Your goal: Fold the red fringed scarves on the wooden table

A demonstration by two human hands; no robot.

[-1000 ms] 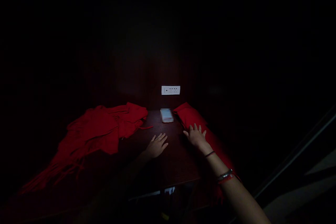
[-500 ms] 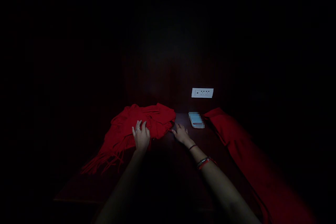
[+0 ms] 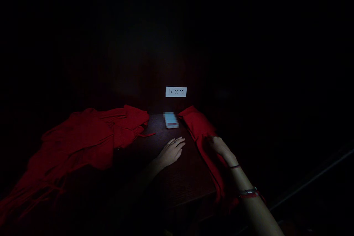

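A long red cloth [image 3: 194, 123] hangs over the right edge of the dark wooden table [image 3: 182, 177]. My right hand [image 3: 221, 148] is on it with bent fingers, apparently closed on the fabric; the fingertips are partly lost in shadow. Left of it, my left hand [image 3: 172, 152], a ring on one finger, hovers over or rests on the tabletop, its fingers stretched out and holding nothing. A crumpled red scarf [image 3: 102, 129] with a fringe lies at the left of the table.
Near the wall lies a flat, light blue, blurred object [image 3: 171, 120], phone-like in shape. Above it a white socket panel [image 3: 176, 92] is fixed to the dark wall. A thin pale edge [image 3: 312, 179] runs diagonally at lower right. Everything else is in darkness.
My view has turned right. My left hand has left the fringed scarf for the middle of the table. My right hand has moved from beside that scarf onto the right-hand red cloth.
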